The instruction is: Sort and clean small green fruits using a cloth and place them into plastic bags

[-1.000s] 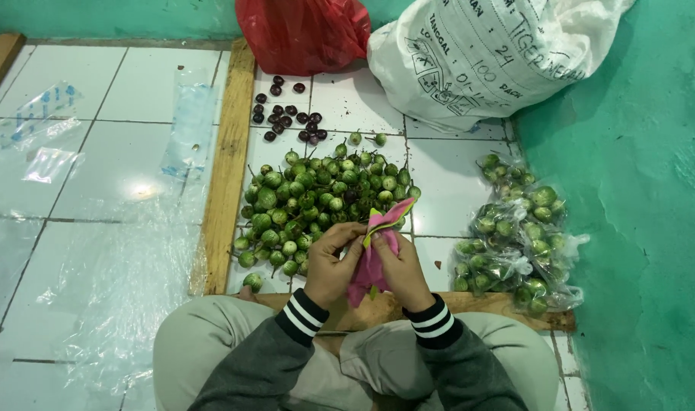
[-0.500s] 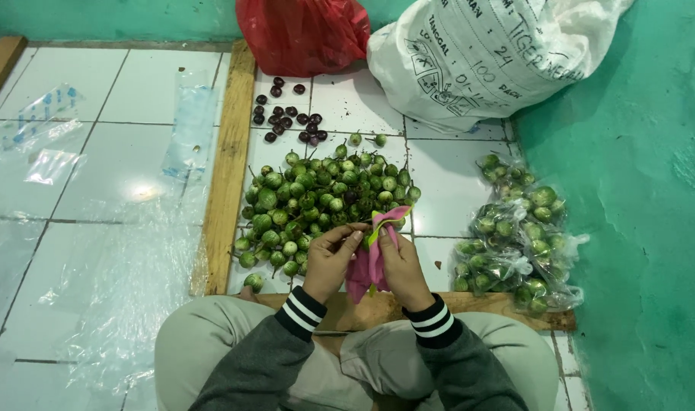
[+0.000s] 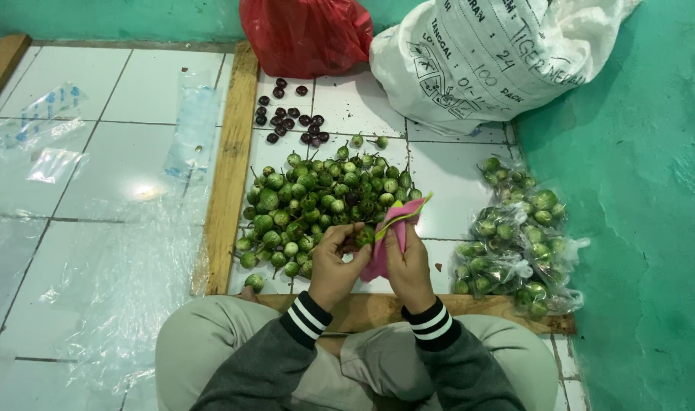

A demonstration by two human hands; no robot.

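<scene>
The left hand (image 3: 333, 262) pinches a green fruit (image 3: 364, 236); the right hand (image 3: 408, 262) grasps a pink cloth (image 3: 391, 232) against it. Just beyond, a large loose pile (image 3: 324, 202) lies unbagged. Filled clear bags (image 3: 519, 243) sit right; dark fruits (image 3: 290, 118) far.

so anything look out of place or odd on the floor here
Mostly tidy. A handful of dark purple fruits lie apart from the green pile, near the red bag. One green fruit has strayed toward the knee.
</scene>
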